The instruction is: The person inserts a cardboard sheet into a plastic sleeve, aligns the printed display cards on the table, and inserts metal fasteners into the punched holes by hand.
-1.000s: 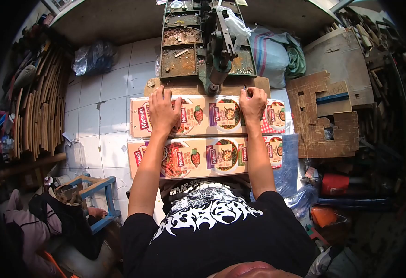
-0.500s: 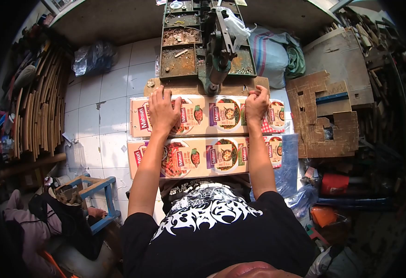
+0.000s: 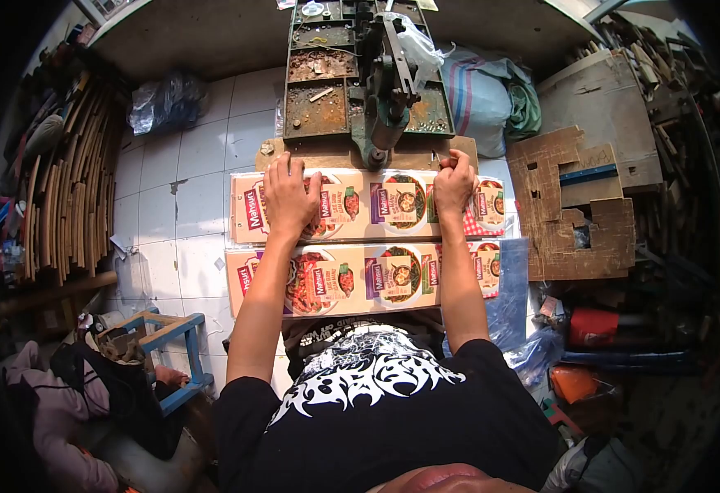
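Observation:
Two long printed cardboard panels with food pictures lie in front of me, the upper panel (image 3: pixel 362 215) beyond the lower panel (image 3: pixel 352 283). My left hand (image 3: pixel 288 197) rests flat on the left part of the upper panel, fingers stretched toward its far edge. Over the right part of that panel, my right hand (image 3: pixel 456 185) is closed, its fingers curled near the far edge. What it pinches, if anything, is too small to make out. Between my hands, just past the panel, stands a dark metal press (image 3: pixel 382 123) with its round lower end near the panel's edge.
A rusty compartment tray (image 3: pixel 317 122) with small metal bits flanks the press. Stacked cardboard (image 3: pixel 76 177) stands at left, near a blue-framed stool (image 3: pixel 187 337). A cut brown board (image 3: pixel 561 238), a striped sack (image 3: pixel 475 94) and clear plastic sheeting (image 3: pixel 508 296) lie at right.
The fingers of my right hand have shifted slightly near the panel's far edge. My left hand and both panels stay where they were.

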{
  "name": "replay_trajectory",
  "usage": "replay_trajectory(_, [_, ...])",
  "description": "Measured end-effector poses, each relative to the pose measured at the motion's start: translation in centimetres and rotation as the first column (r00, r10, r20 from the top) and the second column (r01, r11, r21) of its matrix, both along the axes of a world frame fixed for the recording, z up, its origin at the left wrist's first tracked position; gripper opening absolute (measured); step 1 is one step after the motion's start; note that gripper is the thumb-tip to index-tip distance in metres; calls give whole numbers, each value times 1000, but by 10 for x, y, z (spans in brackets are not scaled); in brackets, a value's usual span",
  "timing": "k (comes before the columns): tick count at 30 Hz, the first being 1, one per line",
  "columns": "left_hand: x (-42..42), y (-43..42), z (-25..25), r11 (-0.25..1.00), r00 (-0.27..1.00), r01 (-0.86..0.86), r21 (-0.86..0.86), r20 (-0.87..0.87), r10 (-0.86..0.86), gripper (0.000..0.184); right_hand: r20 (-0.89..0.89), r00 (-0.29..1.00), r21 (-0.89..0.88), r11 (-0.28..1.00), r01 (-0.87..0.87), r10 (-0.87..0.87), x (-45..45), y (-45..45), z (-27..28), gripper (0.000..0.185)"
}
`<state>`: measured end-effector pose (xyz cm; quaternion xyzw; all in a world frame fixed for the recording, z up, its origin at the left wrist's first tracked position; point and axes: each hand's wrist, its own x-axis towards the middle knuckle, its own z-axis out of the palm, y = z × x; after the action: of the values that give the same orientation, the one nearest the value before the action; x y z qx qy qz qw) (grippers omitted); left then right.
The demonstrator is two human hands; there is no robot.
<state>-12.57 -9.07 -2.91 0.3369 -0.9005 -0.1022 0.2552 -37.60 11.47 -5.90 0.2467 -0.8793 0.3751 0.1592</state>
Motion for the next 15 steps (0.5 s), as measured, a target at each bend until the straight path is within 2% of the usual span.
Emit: replay_trajectory(15, [0, -1, 0, 1000, 1000, 2, 2, 1, -2, 41, 9, 1000, 26, 1000, -15, 15, -1, 1, 0, 35])
